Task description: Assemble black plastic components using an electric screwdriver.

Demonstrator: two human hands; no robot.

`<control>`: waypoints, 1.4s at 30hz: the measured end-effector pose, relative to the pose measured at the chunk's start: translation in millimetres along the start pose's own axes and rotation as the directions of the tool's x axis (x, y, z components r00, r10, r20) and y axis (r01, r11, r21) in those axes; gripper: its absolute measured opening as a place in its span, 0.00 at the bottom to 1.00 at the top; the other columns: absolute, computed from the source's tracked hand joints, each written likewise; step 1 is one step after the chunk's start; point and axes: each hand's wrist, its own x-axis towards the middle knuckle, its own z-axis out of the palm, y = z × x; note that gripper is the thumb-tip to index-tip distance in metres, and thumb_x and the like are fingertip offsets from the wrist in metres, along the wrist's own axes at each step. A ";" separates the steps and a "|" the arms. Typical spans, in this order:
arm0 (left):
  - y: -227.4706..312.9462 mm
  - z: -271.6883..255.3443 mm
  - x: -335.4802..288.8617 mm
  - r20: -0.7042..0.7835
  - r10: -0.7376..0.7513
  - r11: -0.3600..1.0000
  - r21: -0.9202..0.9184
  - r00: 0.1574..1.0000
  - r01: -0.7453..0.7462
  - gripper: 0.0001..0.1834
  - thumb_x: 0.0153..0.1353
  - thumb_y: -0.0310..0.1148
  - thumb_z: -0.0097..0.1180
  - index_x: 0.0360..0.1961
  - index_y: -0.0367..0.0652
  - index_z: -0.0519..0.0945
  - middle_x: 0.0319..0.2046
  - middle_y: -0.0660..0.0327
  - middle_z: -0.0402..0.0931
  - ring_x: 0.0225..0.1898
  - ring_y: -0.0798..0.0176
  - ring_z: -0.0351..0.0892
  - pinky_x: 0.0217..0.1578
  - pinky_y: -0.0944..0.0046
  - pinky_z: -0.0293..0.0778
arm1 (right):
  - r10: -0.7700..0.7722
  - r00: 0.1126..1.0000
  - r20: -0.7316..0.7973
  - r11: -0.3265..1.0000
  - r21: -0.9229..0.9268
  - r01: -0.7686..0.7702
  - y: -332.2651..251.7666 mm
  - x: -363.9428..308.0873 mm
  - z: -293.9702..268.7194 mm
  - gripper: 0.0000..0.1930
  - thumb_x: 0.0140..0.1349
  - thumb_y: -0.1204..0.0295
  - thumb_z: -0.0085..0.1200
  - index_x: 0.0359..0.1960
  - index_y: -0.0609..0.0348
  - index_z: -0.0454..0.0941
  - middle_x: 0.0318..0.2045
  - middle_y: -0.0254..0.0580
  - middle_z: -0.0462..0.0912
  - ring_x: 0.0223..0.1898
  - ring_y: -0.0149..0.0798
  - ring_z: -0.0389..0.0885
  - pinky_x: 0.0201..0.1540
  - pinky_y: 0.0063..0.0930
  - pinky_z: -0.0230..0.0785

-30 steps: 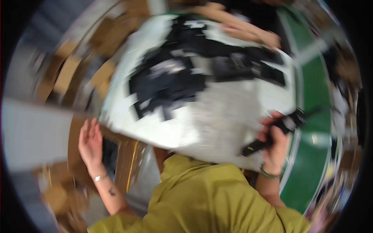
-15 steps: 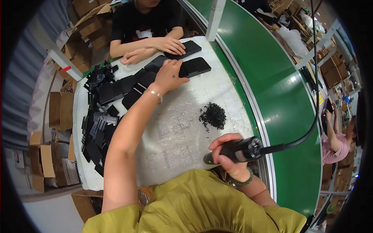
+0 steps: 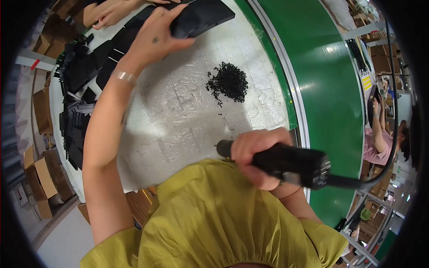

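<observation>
- White counter (image 3: 178, 134), green belt (image 3: 328, 67) at R side; pile of small black screws (image 3: 229, 82) lies on it, approx. between both hands.
- R hand (image 3: 250, 149): grip wrapped around black el. screwdriver (image 3: 290, 165), near the body, tip to L.
- L hand (image 3: 154, 38): grip spread at flat black case (image 3: 208, 18), far side of counter; contact, cannot tell.
- Case prob. light, stiff, slightly slippery: best hold by side edges. Screwdriver prob. heavier: hold mid-barrel.
</observation>
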 end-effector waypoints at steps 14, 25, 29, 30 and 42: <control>91.7 -53.1 -176.0 0.469 -0.322 0.888 -0.152 0.823 0.434 0.39 0.34 0.31 0.68 0.54 0.41 0.71 0.41 0.48 0.66 0.45 0.47 0.68 0.48 0.56 0.66 | -0.196 0.895 -0.401 0.980 -0.067 0.185 15.9 32.8 -14.8 0.17 0.51 0.80 0.50 0.43 0.58 0.62 0.20 0.37 0.68 0.17 0.30 0.66 0.25 0.28 0.65; 117.1 -19.6 -116.2 0.154 0.195 0.975 -0.136 0.969 -0.175 0.20 0.44 0.33 0.65 0.42 0.49 0.78 0.47 0.63 0.71 0.56 0.53 0.62 0.53 0.52 0.59 | -0.293 0.948 -0.124 0.955 0.003 0.295 -39.3 32.7 10.3 0.20 0.54 0.75 0.53 0.48 0.49 0.61 0.18 0.31 0.68 0.18 0.30 0.67 0.29 0.29 0.63; 116.3 -10.4 -115.3 0.009 0.214 0.927 -0.318 0.977 -0.200 0.13 0.42 0.29 0.65 0.33 0.47 0.81 0.36 0.66 0.76 0.46 0.55 0.70 0.45 0.58 0.66 | -0.331 0.940 -0.079 0.944 -0.026 0.330 -53.2 28.0 13.2 0.21 0.53 0.74 0.54 0.47 0.47 0.61 0.17 0.28 0.69 0.17 0.30 0.69 0.27 0.28 0.64; 117.0 -11.3 -117.4 -0.019 0.171 0.918 -0.361 0.985 -0.166 0.11 0.42 0.28 0.65 0.31 0.47 0.82 0.32 0.67 0.77 0.43 0.56 0.72 0.43 0.59 0.68 | -0.339 0.940 -0.039 0.941 -0.019 0.338 -54.9 27.6 13.6 0.21 0.53 0.74 0.54 0.47 0.46 0.61 0.17 0.28 0.69 0.17 0.30 0.69 0.26 0.28 0.64; 119.0 -19.7 -138.7 -0.035 0.127 0.829 -0.545 0.991 -0.125 0.10 0.44 0.26 0.64 0.31 0.44 0.80 0.28 0.68 0.78 0.33 0.60 0.72 0.32 0.65 0.70 | -0.368 0.930 0.016 0.928 -0.049 0.368 -54.0 33.9 32.1 0.17 0.47 0.75 0.54 0.39 0.47 0.63 0.13 0.20 0.72 0.13 0.17 0.70 0.22 0.09 0.63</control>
